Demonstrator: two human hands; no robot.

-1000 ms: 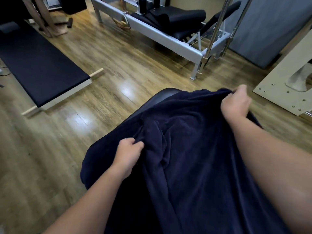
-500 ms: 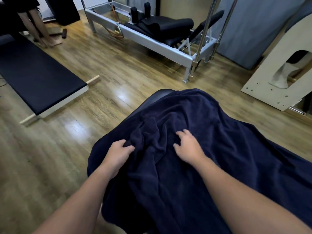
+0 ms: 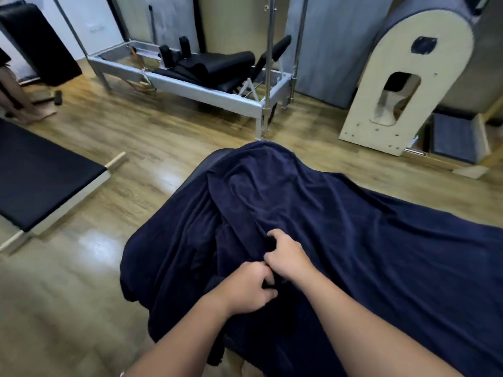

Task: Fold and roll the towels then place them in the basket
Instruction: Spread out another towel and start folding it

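- The fingers of the right hand [image 3: 288, 257] are curled and pinch a fold of the navy towel [image 3: 340, 227]; the thumb and the index finger close on a small ridge of cloth.
- The left hand [image 3: 251, 288] lies just beside it, almost touching. Its fingers are also curled into the cloth, and they seem to hold the same bunched fold, though the fingertips are partly hidden in the dark fabric.
- Both hands meet near the middle of the towel, a little toward the left long edge of the bench [image 3: 202, 170].
- The towel is spread over the padded bench and covers nearly all of it. Only a strip of black padding shows at the far left corner. The cloth hangs over the left edge and the far end, and it is wrinkled around the hands.
- No basket is visible in the view, so I cannot say where it stands.
- Further out there is the wooden floor [image 3: 81, 295], a low black mat platform [image 3: 40, 180] at the left, and a metal exercise frame [image 3: 190, 85] behind.
- I judge that the step is the beginning of the fold: the towel is not yet folded or rolled. The next move calls for finding a true edge or corner and pulling the cloth flat, so that the layers lie even.
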